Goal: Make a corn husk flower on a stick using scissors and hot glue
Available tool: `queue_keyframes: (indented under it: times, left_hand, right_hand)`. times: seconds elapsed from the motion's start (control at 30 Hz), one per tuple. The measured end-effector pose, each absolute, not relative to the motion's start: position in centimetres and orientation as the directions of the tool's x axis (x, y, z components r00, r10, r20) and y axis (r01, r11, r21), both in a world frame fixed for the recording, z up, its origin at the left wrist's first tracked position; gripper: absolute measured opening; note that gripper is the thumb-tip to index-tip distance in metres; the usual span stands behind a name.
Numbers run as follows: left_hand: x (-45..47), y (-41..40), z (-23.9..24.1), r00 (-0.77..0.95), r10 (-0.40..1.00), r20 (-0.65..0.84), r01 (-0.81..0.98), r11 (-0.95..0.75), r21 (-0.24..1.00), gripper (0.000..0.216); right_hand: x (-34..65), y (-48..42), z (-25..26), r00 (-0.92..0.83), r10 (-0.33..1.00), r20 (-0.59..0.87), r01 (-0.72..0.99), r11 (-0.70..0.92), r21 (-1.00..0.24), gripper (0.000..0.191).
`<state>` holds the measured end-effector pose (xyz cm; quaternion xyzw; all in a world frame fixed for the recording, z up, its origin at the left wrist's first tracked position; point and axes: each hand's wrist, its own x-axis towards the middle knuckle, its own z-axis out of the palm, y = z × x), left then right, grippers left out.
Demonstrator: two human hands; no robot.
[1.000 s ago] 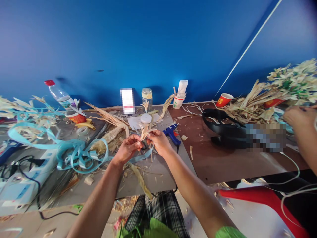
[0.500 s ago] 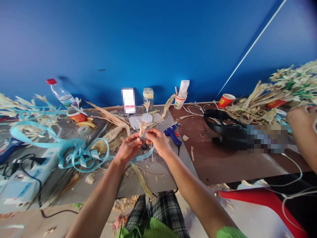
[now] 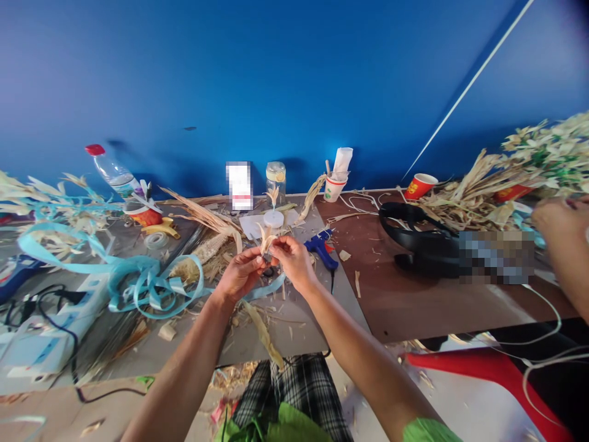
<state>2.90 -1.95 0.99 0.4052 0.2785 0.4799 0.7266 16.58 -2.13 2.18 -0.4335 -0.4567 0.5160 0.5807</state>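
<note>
My left hand (image 3: 240, 274) and my right hand (image 3: 291, 260) meet above the grey table top, fingers pinched together on a small flower of dried corn husk (image 3: 265, 237) whose pale pointed petals stick up between them. A long husk strip (image 3: 262, 331) hangs down from below my hands toward my lap. A light blue ribbon (image 3: 138, 279) curls on the table just left of my left hand. A blue glue gun (image 3: 323, 248) lies just right of my right hand.
A white round stand with a husk flower (image 3: 273, 216), a glass jar (image 3: 275, 178), paper cups (image 3: 333, 186) and a plastic bottle (image 3: 114, 173) stand by the blue wall. A black tray (image 3: 416, 236) and husk piles (image 3: 478, 193) lie right. Another person's hand (image 3: 559, 230) works at the far right. Power strip (image 3: 43, 334) at left.
Both hands have shifted slightly up and left with the husk flower still pinched between them. The other person's hand at the right has moved a little.
</note>
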Motion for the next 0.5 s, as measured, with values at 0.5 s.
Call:
queue_keyframes:
  times: [0.5]
  left_hand:
    - [2.4,-1.2,0.4,0.302,0.951,-0.067,-0.574,0.237,0.784,0.021]
  right_hand:
    - [18.2,-0.4,0.7,0.307,0.949,0.077,-0.208,0.146,-0.967,0.035]
